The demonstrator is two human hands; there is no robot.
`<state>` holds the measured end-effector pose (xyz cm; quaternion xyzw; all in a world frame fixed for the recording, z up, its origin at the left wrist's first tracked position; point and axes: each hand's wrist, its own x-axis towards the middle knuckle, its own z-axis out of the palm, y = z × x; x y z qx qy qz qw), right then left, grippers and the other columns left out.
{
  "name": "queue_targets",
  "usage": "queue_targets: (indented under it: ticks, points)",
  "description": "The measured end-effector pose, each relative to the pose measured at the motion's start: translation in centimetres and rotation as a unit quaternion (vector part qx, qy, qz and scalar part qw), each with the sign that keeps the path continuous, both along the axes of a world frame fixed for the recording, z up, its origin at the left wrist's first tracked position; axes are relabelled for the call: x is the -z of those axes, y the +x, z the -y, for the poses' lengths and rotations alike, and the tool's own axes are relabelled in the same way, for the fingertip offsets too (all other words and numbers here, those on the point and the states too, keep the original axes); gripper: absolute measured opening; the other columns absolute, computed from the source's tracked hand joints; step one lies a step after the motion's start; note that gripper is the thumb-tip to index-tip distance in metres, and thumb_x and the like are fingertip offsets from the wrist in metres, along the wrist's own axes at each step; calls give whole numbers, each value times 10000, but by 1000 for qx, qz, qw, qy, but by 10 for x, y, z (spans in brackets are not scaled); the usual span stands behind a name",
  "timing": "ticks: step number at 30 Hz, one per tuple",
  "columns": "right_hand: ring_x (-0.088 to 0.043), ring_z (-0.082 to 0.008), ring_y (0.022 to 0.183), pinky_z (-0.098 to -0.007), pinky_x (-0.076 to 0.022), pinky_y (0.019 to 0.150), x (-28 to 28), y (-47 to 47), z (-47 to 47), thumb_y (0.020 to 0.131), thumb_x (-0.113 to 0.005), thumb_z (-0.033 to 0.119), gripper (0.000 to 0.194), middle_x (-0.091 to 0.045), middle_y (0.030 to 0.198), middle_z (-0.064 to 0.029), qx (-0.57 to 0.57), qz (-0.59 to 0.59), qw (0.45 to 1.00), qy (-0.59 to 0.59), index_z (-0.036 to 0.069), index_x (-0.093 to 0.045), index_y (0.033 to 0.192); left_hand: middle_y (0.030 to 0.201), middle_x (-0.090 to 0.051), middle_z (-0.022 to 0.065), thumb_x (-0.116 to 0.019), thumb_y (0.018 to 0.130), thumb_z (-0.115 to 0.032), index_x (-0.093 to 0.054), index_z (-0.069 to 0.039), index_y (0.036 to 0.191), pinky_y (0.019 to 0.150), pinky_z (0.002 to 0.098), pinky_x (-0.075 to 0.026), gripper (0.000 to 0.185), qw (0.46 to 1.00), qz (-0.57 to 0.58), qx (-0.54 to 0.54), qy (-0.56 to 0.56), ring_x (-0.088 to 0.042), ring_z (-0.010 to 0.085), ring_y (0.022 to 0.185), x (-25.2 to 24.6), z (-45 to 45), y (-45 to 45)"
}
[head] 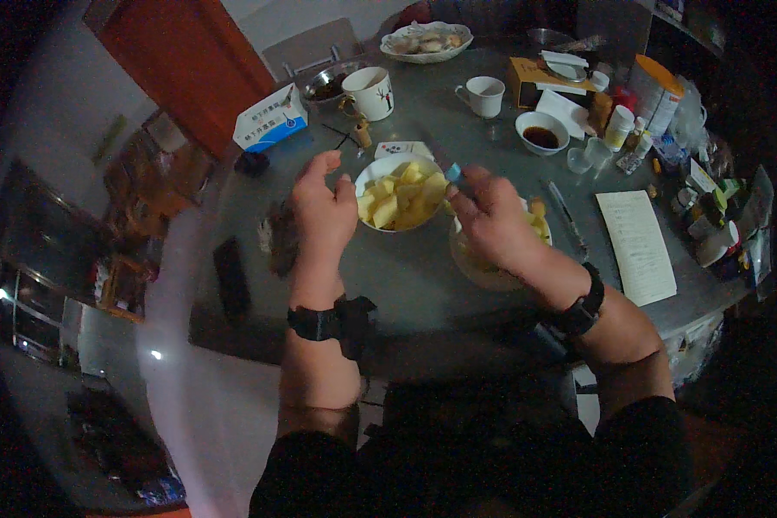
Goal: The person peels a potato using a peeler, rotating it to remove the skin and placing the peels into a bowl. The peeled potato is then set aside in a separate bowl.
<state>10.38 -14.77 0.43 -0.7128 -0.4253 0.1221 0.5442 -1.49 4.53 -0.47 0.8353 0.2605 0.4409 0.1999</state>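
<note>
My left hand is raised at the left side of a white bowl of cut yellow pieces, its thumb and forefinger apart with nothing seen between them. My right hand grips a small knife-like tool with a light blue part at the bowl's right side; its blade is too blurred to make out surely. Under and behind the right hand stands a second bowl with pale yellow pieces, partly hidden by the hand. The pieces look like fruit or potato; I cannot tell which.
Behind the bowls stand a small white box, a large mug, a white cup and a bowl of dark liquid. A dark phone-like object lies left. A written paper sheet and several bottles are at right.
</note>
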Motion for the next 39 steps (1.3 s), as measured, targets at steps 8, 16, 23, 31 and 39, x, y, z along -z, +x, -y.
queue_targets:
  ticks: [8, 16, 23, 31, 39]
  points:
    - [-585, -430, 673, -495, -435, 556, -28, 17, 39, 874, -537, 178, 191, -572, 674, -247, 11, 192, 980, -60, -4, -488, 905, 872, -629, 90, -739, 657, -75, -597, -29, 890, 766, 320, -468, 278, 990, -126, 63, -33, -604, 210, 857, -28, 22, -17]
    - [-581, -411, 638, -485, -461, 545, -9, 19, 71, 839, -555, 169, 144, -574, 645, -198, 27, 352, 903, -243, 33, -511, 851, 1020, -593, 145, -803, 540, -121, -569, -49, 1095, 857, 383, -471, 606, 977, -184, 98, 43, -584, 295, 970, -34, 30, -21]
    - [-603, -378, 632, -465, -481, 534, -4, 16, 60, 851, -524, 176, 136, -607, 692, -169, 24, 420, 862, -283, 40, -529, 859, 1128, -539, 172, -807, 543, -135, -535, -32, 1175, 897, 384, -453, 696, 970, -210, 126, 6, -537, 327, 1056, -28, 23, -18]
    - [-604, -369, 615, -447, -483, 513, -14, 12, 47, 858, -508, 161, 149, -612, 702, -171, 23, 443, 852, -279, 13, -526, 866, 1093, -564, 181, -788, 584, -129, -536, -24, 1168, 867, 380, -471, 644, 973, -210, 99, -21, -570, 321, 1012, -22, 19, -19]
    - [-623, -341, 622, -430, -500, 526, -4, 13, 7, 847, -487, 147, 150, -628, 719, -155, 13, 474, 832, -287, 13, -539, 890, 1080, -587, 198, -754, 677, -220, -531, -29, 1183, 863, 405, -469, 585, 969, -235, 55, -43, -578, 343, 1003, -18, 18, -11]
